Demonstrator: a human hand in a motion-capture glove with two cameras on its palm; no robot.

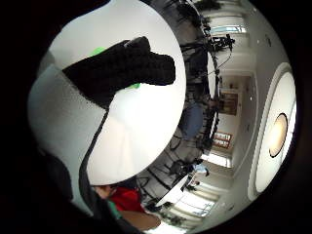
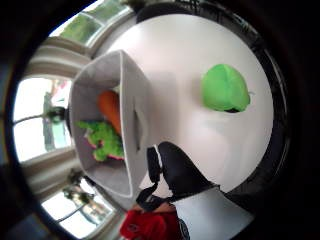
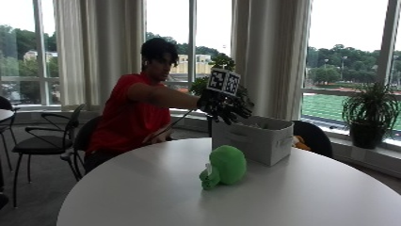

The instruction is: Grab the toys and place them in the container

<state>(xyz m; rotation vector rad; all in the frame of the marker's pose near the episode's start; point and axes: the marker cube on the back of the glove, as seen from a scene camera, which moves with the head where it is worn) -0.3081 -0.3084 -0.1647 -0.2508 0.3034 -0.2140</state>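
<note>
A green plush toy (image 3: 224,167) lies on the round white table (image 3: 144,197), in front of a grey fabric container (image 3: 251,136). My gloved right hand (image 3: 224,107) hangs in the air above the container's near-left corner, fingers spread and relaxed, holding nothing. In the thumb side palm view the container (image 2: 134,90) holds an orange toy (image 2: 110,107) and a green and pink toy (image 2: 105,141); the green plush toy (image 2: 225,87) lies apart on the table, and the hand's thumb (image 2: 180,172) shows. A gloved finger (image 1: 122,70) partly covers the green toy (image 1: 135,86).
The person in a red shirt sits at the table's far side. Black chairs (image 3: 44,136) stand at the left, another chair (image 3: 313,134) behind the container. A potted plant (image 3: 370,113) stands on the window sill at the right.
</note>
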